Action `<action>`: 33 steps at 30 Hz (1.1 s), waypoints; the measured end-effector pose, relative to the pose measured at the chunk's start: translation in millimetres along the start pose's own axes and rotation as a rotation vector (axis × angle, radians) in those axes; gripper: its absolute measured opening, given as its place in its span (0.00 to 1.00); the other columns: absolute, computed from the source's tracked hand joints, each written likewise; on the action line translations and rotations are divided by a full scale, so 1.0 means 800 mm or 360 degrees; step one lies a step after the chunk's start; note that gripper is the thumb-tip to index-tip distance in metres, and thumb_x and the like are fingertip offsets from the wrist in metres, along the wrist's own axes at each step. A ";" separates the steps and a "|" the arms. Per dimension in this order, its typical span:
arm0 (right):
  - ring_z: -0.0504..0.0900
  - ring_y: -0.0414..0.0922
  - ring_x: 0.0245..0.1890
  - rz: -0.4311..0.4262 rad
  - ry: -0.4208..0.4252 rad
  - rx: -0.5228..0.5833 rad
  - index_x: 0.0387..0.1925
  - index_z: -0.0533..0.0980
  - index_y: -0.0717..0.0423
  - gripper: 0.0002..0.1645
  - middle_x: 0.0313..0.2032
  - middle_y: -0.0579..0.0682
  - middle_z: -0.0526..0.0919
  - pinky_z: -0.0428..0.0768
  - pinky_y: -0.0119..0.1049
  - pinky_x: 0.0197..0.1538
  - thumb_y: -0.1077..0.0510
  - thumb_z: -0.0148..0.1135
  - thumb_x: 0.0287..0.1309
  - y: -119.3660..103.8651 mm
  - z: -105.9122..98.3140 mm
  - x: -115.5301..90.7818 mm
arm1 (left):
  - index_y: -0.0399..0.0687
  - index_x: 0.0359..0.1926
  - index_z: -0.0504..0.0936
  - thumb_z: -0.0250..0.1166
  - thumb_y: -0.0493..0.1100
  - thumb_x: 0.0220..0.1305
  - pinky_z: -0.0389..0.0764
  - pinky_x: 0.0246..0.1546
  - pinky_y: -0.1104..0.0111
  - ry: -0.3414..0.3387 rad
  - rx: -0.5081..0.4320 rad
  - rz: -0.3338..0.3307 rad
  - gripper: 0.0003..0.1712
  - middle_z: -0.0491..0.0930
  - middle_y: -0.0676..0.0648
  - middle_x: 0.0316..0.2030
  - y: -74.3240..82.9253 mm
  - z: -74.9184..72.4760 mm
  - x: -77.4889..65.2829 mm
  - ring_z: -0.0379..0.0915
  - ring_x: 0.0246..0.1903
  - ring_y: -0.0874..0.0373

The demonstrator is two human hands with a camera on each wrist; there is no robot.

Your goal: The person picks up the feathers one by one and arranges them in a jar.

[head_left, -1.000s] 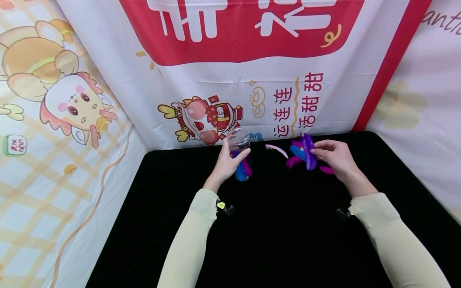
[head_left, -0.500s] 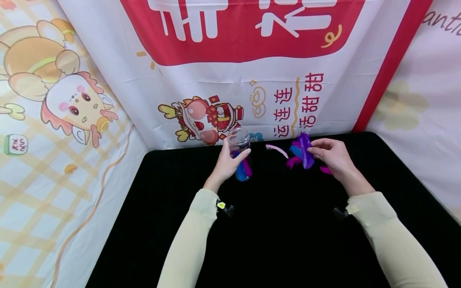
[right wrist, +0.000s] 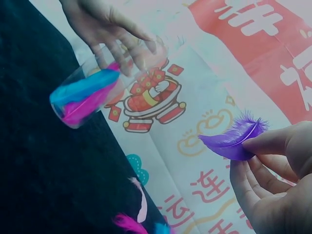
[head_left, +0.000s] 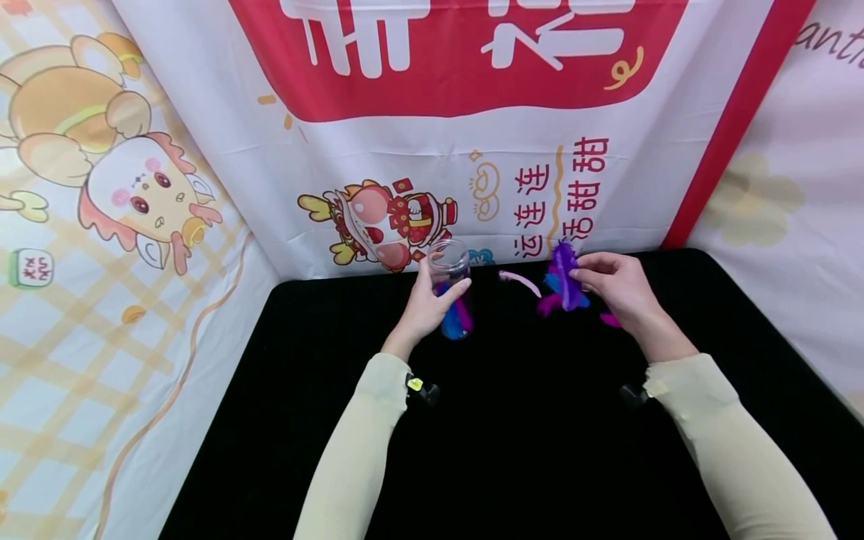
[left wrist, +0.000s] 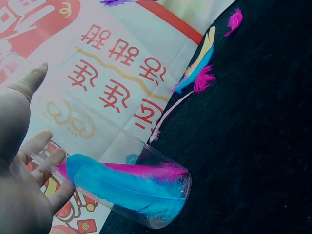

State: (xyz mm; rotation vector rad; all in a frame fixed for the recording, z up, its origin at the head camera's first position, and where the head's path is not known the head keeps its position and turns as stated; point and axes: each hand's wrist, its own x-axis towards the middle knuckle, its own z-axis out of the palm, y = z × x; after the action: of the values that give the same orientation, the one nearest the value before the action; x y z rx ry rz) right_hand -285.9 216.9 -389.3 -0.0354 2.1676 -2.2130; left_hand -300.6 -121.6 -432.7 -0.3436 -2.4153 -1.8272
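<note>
My left hand (head_left: 425, 306) grips a clear jar (head_left: 448, 259) with an open top at the far side of the black table. Inside it lie a blue feather (left wrist: 124, 187) and a magenta feather (right wrist: 87, 108), toward the bottom. A purple feather (right wrist: 233, 141) is pinched between the thumb and fingers of my right hand (head_left: 624, 296), to the right of the jar. In the head view it overlaps loose feathers behind it, among them a blue feather (left wrist: 199, 75), a yellow feather (left wrist: 201, 53) and a fluffy magenta feather (left wrist: 204, 80).
A pale pink feather (head_left: 520, 281) lies between jar and pile. Another magenta feather (head_left: 610, 319) rests right of the pile, near my right hand. Behind the black table (head_left: 513, 420) hangs a printed red-and-white cloth (head_left: 432, 150), close to the jar.
My right hand has moved left and slightly up in the head view, carrying the purple feather toward the jar. My left hand and the jar have stayed in place.
</note>
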 end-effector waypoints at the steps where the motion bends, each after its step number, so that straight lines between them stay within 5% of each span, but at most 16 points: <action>1: 0.86 0.35 0.37 0.0000 -0.0004 0.0008 0.47 0.81 0.66 0.12 0.36 0.43 0.87 0.84 0.28 0.43 0.65 0.69 0.64 -0.001 0.001 0.000 | 0.57 0.73 0.56 0.70 0.58 0.67 0.65 0.70 0.48 -0.0001 -0.0001 0.0002 0.42 0.71 0.44 0.64 0.000 0.000 0.000 0.70 0.63 0.48; 16: 0.86 0.37 0.35 -0.0092 -0.0018 0.0071 0.47 0.81 0.70 0.13 0.33 0.45 0.87 0.85 0.29 0.42 0.66 0.70 0.62 -0.013 0.021 0.004 | 0.55 0.73 0.56 0.69 0.57 0.68 0.64 0.71 0.48 -0.0019 -0.0014 0.0000 0.42 0.71 0.43 0.62 0.000 0.000 0.000 0.69 0.63 0.49; 33: 0.86 0.38 0.34 -0.0161 -0.0013 0.0174 0.38 0.84 0.61 0.05 0.33 0.45 0.87 0.85 0.30 0.40 0.69 0.70 0.60 -0.020 0.049 0.006 | 0.54 0.73 0.56 0.69 0.56 0.68 0.64 0.71 0.47 -0.0014 -0.0005 -0.0001 0.43 0.71 0.42 0.62 0.002 0.000 -0.001 0.69 0.63 0.48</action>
State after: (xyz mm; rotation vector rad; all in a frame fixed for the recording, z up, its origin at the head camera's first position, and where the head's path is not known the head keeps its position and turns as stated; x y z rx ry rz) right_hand -289.5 177.5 -372.4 -0.1531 2.0812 -2.3772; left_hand -299.8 -121.6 -431.3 -0.3521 -2.4186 -1.8339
